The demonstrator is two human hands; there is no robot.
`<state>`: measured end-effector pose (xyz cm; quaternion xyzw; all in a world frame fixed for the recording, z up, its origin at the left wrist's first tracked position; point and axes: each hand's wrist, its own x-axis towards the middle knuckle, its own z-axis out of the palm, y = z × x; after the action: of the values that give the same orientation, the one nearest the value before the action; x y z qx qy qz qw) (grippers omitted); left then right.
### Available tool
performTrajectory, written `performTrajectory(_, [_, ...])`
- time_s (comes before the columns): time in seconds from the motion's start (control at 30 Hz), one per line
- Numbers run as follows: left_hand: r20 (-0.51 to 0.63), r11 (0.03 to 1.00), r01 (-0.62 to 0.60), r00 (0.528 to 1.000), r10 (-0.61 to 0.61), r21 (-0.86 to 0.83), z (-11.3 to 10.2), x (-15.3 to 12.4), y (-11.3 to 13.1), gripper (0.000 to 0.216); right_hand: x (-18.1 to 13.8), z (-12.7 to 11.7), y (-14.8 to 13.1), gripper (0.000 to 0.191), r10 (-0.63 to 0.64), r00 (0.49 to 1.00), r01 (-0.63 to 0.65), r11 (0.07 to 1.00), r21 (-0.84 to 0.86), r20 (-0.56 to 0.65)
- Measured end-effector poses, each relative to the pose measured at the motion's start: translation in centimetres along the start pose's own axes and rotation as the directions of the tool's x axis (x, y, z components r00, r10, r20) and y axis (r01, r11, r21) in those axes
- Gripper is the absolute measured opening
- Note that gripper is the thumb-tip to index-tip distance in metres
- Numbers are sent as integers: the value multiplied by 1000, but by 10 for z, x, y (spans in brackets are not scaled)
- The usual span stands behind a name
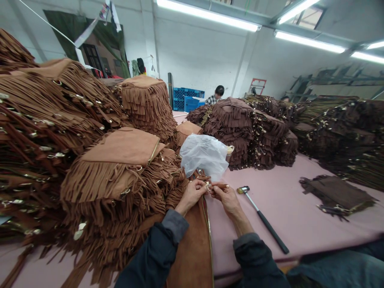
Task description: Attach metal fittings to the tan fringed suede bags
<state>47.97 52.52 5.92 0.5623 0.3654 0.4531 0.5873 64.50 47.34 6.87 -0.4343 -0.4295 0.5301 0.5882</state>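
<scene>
Pinching with both hands, I am working from far away over a pink desk (285, 182). My left hand (192, 195) is gripping a tiny, shiny metal piece (207, 185), and my right hand (227, 200) is holding a thin brown leather strap (221, 185). Both things are sitting between my hands, near a crumpled, see-through plastic bag (204, 154). A flat brown suede piece with a gold zip (192, 248) is lying between my arms. A black-handled hammer (271, 230) is resting to the right of my right hand.
</scene>
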Motion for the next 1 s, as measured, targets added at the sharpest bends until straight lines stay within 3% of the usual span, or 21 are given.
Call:
performTrajectory(0.23, [33,999,38,999,-39,17,3,-5,12,31,6,1,3,35,-153,985,142,981,-135,-76])
performTrajectory(0.57, [79,1000,27,996,-27,2,3,-5,2,31,2,3,0,32,-156,988,154,977,-149,-2])
performTrajectory(1.0, [109,997,-39,994,32,61,3,-3,-2,17,1,-1,6,24,-186,982,190,965,-179,38])
